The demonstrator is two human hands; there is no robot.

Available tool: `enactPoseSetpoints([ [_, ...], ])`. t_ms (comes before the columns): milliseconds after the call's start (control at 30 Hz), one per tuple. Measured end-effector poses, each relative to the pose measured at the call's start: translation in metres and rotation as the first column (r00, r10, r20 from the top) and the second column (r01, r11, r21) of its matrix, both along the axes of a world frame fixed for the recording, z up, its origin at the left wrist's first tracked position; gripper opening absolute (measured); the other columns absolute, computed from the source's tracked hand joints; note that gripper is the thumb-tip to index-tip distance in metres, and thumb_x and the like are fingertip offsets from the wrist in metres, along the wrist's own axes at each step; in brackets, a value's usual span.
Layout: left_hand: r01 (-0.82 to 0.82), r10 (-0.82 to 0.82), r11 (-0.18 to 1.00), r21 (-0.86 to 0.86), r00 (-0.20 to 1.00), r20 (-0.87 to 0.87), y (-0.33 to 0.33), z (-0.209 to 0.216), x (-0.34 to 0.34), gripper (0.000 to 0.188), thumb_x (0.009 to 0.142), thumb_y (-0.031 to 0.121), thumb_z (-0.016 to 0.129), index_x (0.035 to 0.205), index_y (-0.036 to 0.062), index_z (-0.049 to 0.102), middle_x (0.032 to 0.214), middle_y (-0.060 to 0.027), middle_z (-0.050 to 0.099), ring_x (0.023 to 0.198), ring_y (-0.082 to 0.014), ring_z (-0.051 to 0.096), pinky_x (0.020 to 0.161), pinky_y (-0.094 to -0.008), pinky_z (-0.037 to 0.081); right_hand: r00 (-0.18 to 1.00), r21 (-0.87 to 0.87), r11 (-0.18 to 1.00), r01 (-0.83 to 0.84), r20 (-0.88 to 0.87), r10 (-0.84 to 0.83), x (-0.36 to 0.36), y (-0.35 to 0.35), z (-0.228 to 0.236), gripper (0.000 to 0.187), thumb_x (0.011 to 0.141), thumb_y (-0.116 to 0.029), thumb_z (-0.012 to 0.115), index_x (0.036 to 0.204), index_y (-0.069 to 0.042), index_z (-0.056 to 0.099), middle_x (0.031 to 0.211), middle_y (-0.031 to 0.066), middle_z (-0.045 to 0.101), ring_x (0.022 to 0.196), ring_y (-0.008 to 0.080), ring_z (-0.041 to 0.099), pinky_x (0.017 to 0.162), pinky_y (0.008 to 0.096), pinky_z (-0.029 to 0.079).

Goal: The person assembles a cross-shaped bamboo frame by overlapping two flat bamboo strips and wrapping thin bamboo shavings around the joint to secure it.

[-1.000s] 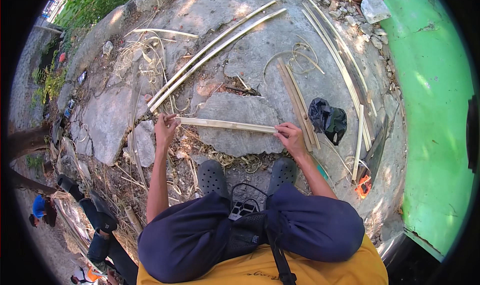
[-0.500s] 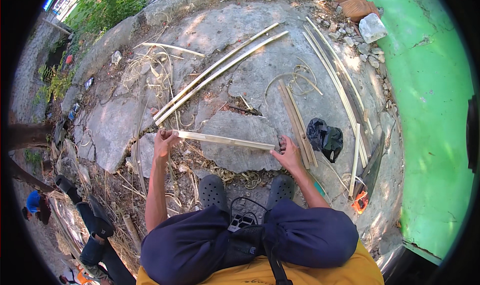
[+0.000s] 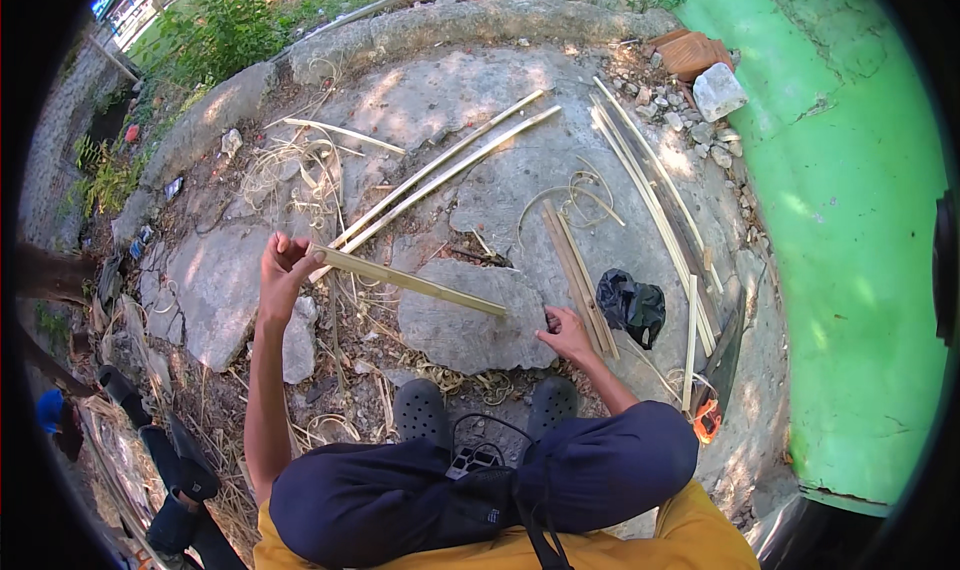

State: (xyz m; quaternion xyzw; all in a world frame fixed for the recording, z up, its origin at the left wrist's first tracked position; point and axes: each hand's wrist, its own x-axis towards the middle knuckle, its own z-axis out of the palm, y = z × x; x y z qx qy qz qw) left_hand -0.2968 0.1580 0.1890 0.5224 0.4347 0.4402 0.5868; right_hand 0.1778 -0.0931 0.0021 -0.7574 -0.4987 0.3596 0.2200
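A bamboo slat (image 3: 410,285) slanted across the middle of the scene, its near-left end pinched at 9 o'clock in the left hand (image 3: 290,270) of a seated worker, its other end unsupported toward 4 o'clock. The right hand (image 3: 568,332), fingers parted and loosely curled, sat apart from the slat at 4 o'clock; whether it touched the broken slab (image 3: 470,335) below could not be told. Held at one end only, the slat could have twisted or dipped had the pinch slackened, and a raw edge might have driven a splinter into the fingers. Two long strips (image 3: 470,164) lay at 12 o'clock, close enough to be snagged by a wide swing. Beneath spread cracked concrete ground (image 3: 400,90), uneven underfoot, with tangled shavings (image 3: 310,170) at 10 o'clock and a black plastic bag (image 3: 632,305) at 3. Beyond stood a leafy shrub (image 3: 215,35) at 10 o'clock; a green-painted surface (image 3: 840,250) filled 3 o'clock.
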Motion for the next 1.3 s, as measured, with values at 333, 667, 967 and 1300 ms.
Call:
enactPoseSetpoints([
  [333,0.370,-0.294,0.813,0.449,0.927,-0.233,0.046,0.124,0.139,0.042,0.086,0.000,0.080,0.097,0.0036,0.039,0.104,-0.0191,0.075,0.099,-0.0217,0.076,0.079,-0.0356,0.065,0.929,0.201,0.909,-0.364,0.015,0.369,-0.028,0.138,0.201,0.090,0.082,-0.042,0.090,0.158,-0.016,0.050,0.141,0.0152,0.062,0.123,0.0283,0.065,0.103,0.0443,0.055],
  [667,0.494,-0.399,0.658,0.568,0.869,-0.293,0.088,0.153,0.252,0.047,0.084,0.003,0.081,0.093,0.0040,0.035,0.099,-0.0201,0.077,0.089,-0.0245,0.078,0.079,-0.0379,0.065,0.980,0.376,0.905,-0.200,0.061,0.191,-0.034,0.217,0.258,0.043,0.086,-0.023,0.088,0.121,-0.004,0.073,0.106,0.0124,0.080,0.102,0.0229,0.077,0.090,0.0396,0.061],
  [967,0.356,-0.191,0.729,0.585,0.926,-0.326,0.130,0.095,0.292,0.048,0.088,0.034,0.083,0.099,-0.0004,0.051,0.098,-0.0188,0.076,0.085,-0.0314,0.075,0.078,-0.0406,0.059,0.999,0.496,0.868,-0.021,-0.032,0.043,0.000,0.268,0.182,0.026,0.090,-0.016,0.084,0.109,0.000,0.076,0.096,0.0108,0.081,0.090,0.0194,0.079,0.078,0.0329,0.062],
  [1300,0.495,-0.407,0.869,0.003,0.718,-0.565,0.131,-0.091,0.246,0.049,0.111,0.041,0.050,0.092,-0.0031,0.064,0.074,-0.0161,0.064,0.070,-0.0264,0.059,0.069,-0.0480,0.046,0.992,0.511,0.850,0.127,-0.063,-0.110,0.052,0.311,0.141,0.023,0.092,-0.011,0.081,0.110,0.002,0.076,0.094,0.0124,0.080,0.086,0.0181,0.077,0.072,0.0316,0.062],
])
